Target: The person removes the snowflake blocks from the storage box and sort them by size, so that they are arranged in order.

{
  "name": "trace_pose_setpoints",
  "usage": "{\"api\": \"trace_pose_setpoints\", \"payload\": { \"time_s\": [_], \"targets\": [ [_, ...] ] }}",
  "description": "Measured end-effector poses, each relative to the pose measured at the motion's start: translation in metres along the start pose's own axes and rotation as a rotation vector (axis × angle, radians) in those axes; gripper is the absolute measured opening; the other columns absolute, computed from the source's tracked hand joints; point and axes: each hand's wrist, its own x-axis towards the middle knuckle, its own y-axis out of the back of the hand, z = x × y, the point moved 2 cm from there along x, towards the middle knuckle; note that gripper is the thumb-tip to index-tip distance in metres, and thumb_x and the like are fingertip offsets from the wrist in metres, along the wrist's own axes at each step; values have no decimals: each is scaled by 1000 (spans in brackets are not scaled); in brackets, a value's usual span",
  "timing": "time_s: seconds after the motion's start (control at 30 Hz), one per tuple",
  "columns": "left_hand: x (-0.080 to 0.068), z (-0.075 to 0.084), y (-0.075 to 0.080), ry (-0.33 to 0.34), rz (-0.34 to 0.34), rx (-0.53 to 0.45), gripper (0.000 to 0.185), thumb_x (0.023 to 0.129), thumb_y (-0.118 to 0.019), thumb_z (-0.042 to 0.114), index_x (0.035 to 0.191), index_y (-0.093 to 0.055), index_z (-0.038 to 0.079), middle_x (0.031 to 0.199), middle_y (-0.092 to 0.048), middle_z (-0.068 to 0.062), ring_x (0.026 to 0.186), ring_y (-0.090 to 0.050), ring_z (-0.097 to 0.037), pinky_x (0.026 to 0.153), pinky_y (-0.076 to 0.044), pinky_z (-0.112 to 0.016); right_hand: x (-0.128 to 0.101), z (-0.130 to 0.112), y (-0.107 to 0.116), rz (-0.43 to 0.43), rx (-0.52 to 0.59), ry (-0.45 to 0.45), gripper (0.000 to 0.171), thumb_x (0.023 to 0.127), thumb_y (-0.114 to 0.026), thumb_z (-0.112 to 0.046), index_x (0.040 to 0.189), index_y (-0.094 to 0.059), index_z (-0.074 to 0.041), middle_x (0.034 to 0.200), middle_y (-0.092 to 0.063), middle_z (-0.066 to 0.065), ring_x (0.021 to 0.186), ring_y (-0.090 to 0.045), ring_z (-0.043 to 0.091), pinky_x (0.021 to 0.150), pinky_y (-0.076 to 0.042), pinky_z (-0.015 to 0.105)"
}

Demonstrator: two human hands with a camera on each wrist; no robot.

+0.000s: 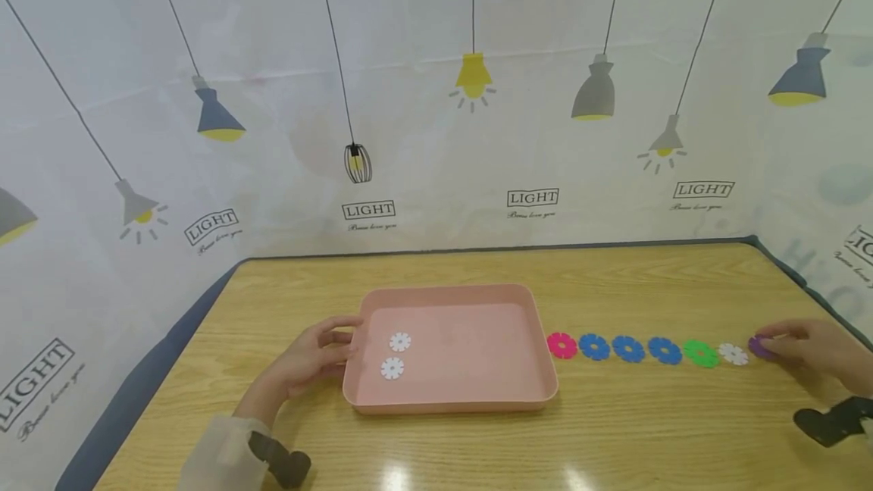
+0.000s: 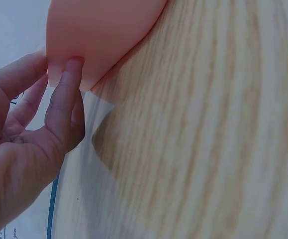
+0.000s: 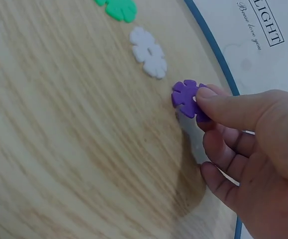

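Note:
At its left wall, my left hand [image 1: 310,358] holds a pink tray [image 1: 470,403]. The thumb [image 2: 66,87] lies against the outer side of the wall, and another fingertip reaches over the rim, its end hidden. Two white snowflake discs [image 1: 400,342] lie inside the tray, near its left end. Over at the far right, my right hand [image 1: 815,347] pinches a purple snowflake disc [image 3: 186,98] between thumb and forefinger, close beside a white snowflake disc [image 3: 147,52]. The other right fingers are loosely curled below it.
From the tray's right side a row runs across the wooden table [image 1: 614,430]: a pink disc [image 1: 562,345], several blue discs [image 1: 628,348], a green disc [image 1: 700,353] and the white one. A printed lamp-pattern cloth [image 1: 436,112] stands behind the table and along both sides.

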Motion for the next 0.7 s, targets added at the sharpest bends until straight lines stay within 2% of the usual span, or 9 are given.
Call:
{"api": "trace_pose_setpoints", "payload": {
  "time_s": [0.1,0.17,0.27,0.47,0.53,0.7],
  "targets": [
    [0,0,1,-4,0,8,54,91,-55,5,138,-31,-3,125,-38,-28,102,-54,-27,84,-50,-42,-1,3,-3,1,26,-9,63,88,-60,-35,115,-46,21,97,-59,27,80,-59,26,66,-51,34],
    [0,0,1,-5,0,14,54,91,-56,6,138,-31,-3,126,-37,-28,102,-54,-27,84,-49,-42,-2,5,-5,17,13,1,61,87,-61,-34,113,-49,20,96,-61,24,77,-59,20,63,-51,30],
    [0,0,1,-5,-1,18,54,91,-56,6,138,-31,-2,126,-37,-28,103,-54,-27,84,-49,-42,-1,6,-8,46,-16,24,56,87,-62,-34,110,-54,17,96,-62,24,78,-59,20,63,-50,30],
    [0,1,0,1,1,17,54,91,-56,6,138,-32,-1,127,-36,-28,103,-53,-28,84,-49,-42,-2,8,-9,46,-7,28,56,83,-67,-33,108,-57,15,100,-59,30,85,-58,36,65,-52,34],
    [0,1,0,4,3,15,54,90,-56,6,138,-32,-1,127,-36,-28,103,-53,-28,84,-49,-42,-2,8,-9,44,5,24,57,82,-67,-34,108,-57,16,100,-59,30,83,-59,33,64,-52,32],
    [-1,1,0,4,1,15,54,90,-56,6,138,-32,-1,127,-36,-28,103,-53,-28,84,-49,-42,-2,9,-10,55,31,22,58,81,-69,-33,107,-57,16,96,-62,26,74,-57,13,61,-50,25]
  ]
}}
